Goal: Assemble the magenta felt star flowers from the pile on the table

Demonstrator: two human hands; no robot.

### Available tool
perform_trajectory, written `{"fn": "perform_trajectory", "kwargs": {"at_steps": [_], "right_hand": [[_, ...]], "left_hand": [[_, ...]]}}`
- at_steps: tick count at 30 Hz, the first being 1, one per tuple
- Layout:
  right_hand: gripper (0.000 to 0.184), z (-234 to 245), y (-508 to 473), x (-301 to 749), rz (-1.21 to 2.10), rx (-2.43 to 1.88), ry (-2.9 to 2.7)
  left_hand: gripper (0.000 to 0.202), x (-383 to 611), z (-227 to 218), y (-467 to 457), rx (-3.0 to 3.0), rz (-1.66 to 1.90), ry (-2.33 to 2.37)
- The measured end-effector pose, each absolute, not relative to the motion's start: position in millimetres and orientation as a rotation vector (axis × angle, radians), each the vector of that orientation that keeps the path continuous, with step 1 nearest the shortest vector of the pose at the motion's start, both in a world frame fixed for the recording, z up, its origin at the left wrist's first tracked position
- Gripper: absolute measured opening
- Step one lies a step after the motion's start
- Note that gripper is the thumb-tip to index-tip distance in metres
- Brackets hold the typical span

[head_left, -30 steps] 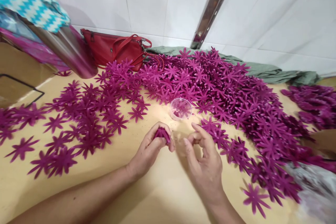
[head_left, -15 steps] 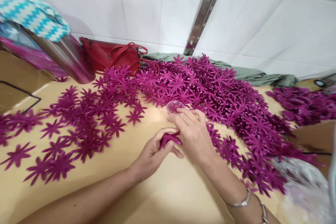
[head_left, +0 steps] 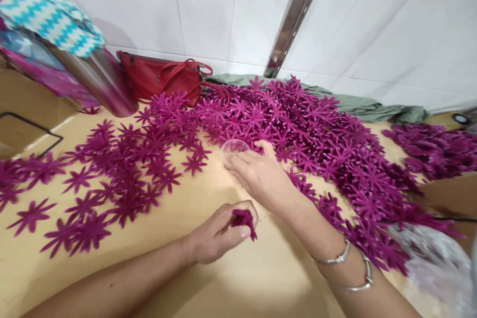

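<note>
My left hand (head_left: 223,233) is closed around a folded magenta flower-shaped piece (head_left: 244,221), its petals bunched between thumb and fingers. Farther off and a little right, my right hand (head_left: 261,171) has its fingers against the near side of a small clear plastic cup (head_left: 234,147). Those fingers hide part of the cup, so the exact grip and any contents are hard to make out. Behind and to the right of this hand spreads a big heap of magenta flower-shaped pieces (head_left: 313,129). A looser group of the same pieces (head_left: 126,164) lies to the left.
A red bag (head_left: 160,77) and a metallic tumbler (head_left: 100,79) under a patterned cloth (head_left: 52,17) stand at the back left. Green-grey fabric (head_left: 365,107) runs along the tiled wall. At right are more magenta pieces (head_left: 436,149), a cardboard box (head_left: 450,196) and clear plastic bag (head_left: 432,253).
My hands have moved apart: the left came down nearer with the folded piece, while the right left it. The clear cup has shifted left along with my right hand.
</note>
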State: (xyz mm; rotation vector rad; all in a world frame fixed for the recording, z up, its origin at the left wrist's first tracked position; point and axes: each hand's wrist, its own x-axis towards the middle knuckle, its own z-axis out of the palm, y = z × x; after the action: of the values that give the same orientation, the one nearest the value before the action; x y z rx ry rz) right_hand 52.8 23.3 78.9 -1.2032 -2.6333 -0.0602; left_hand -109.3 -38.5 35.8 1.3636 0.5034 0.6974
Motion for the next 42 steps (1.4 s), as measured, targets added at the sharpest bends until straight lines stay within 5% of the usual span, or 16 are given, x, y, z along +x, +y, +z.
{"fn": "perform_trajectory", "kwargs": {"at_steps": [5,14,27,42], "right_hand": [[0.029,88.0,42.6,40.9,0.014,-1.290,-2.819],[0.038,85.1,51.8,34.7,0.150,-1.243,-2.728],[0.019,113.7,30.2,58.1,0.069,-1.186,-2.474],[0.016,73.8,-44.1,94.0,1.024,-1.213,-1.784]], "left_hand": [[0.060,-105.0,24.3,-37.7,1.203,0.690,0.738],[0.031,-97.5,10.1,-26.1,0.888,0.856,0.491],[0.045,-98.9,5.4,-29.2,0.902,0.893,0.462],[0.052,-99.4,22.8,-34.0,1.165,0.700,0.699]]}}
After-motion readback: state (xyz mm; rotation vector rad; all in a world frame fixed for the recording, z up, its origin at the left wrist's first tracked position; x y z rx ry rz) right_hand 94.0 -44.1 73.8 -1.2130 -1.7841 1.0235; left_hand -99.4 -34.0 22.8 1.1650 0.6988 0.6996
